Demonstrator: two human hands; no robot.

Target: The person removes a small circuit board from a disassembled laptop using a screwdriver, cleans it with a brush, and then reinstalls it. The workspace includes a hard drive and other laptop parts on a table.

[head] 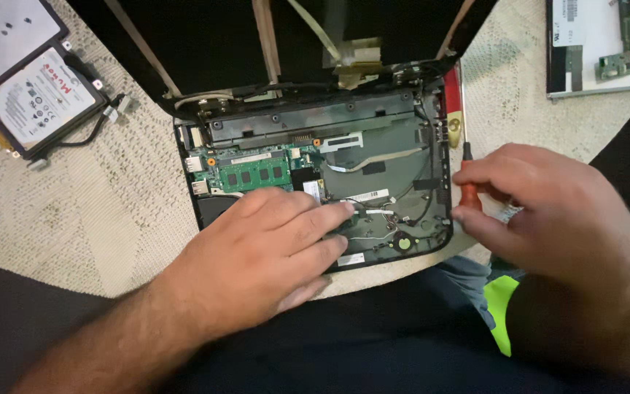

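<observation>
We're working inside the opened laptop base (pixel 432 241), screwdriver (pixel 468 186) in hand.

Our left hand (pixel 257 255) is lying flat, fingers together, pressing on the board near the green memory module (pixel 257 174), gripping nothing. Our right hand (pixel 548 219) is clamped on the red-handled screwdriver at the base's right edge. We'd judge it best to be keeping the tip square and off the thin wires (pixel 384 211). The removed hard drive (pixel 38 98) is sitting upper left on the mat (pixel 111 211).

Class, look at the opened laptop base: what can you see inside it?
Inside the laptop base: a green memory module, thin wires and black shielding. The left hand covers the lower-left part.
</observation>
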